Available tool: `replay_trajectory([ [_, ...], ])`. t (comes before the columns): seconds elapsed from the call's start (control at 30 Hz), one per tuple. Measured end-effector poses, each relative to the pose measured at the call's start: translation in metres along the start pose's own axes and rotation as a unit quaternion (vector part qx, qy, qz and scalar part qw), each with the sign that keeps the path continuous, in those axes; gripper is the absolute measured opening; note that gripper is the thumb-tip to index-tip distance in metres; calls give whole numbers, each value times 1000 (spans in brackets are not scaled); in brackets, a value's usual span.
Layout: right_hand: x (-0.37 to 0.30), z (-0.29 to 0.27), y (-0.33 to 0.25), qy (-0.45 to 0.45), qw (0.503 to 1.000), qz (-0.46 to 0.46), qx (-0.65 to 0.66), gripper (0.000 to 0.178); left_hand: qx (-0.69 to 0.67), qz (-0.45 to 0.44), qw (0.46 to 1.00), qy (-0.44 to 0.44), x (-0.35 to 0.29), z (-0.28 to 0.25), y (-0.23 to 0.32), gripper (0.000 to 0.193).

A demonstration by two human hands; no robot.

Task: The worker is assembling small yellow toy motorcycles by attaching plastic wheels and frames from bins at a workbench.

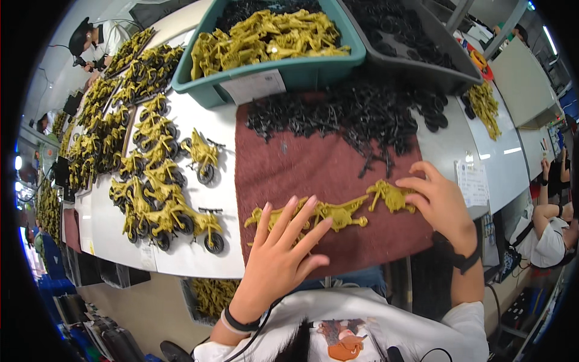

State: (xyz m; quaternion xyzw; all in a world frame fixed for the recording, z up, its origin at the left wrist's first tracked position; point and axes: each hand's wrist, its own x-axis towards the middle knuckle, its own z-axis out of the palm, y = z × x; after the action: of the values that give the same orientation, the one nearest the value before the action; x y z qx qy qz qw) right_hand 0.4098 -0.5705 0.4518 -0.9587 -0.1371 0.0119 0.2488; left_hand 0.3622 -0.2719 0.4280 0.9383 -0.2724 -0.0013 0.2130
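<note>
A row of yellow plastic toy motorcycle bodies (341,215) lies across the maroon cloth (289,163) in front of me. My left hand (280,256) is spread flat over the bodies at the left end, partly hiding them. At the right end of the row, my right hand (437,199) has its thumb and index finger around the edge of another yellow motorcycle body (389,196). A dark band circles each wrist. Beyond the row, black plastic parts (338,117) are heaped along the cloth's far side.
A green bin (211,90) of yellow bodies and a dark grey bin (434,72) of black parts stand at the back. Yellow motorcycles with black wheels (160,205) crowd the white table's left. A paper slip (470,181) lies at right. Other people sit farther off.
</note>
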Motion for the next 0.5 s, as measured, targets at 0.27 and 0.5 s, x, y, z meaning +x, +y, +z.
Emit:
replay_trajectory([
  [0.27,118,-94,-42,-103,977,-154,-103,25,85,-14,983,162,-83,27,-34,26],
  [0.5,324,-72,-75,-157,923,-258,-237,39,101,-1,971,215,-75,31,-37,19],
])
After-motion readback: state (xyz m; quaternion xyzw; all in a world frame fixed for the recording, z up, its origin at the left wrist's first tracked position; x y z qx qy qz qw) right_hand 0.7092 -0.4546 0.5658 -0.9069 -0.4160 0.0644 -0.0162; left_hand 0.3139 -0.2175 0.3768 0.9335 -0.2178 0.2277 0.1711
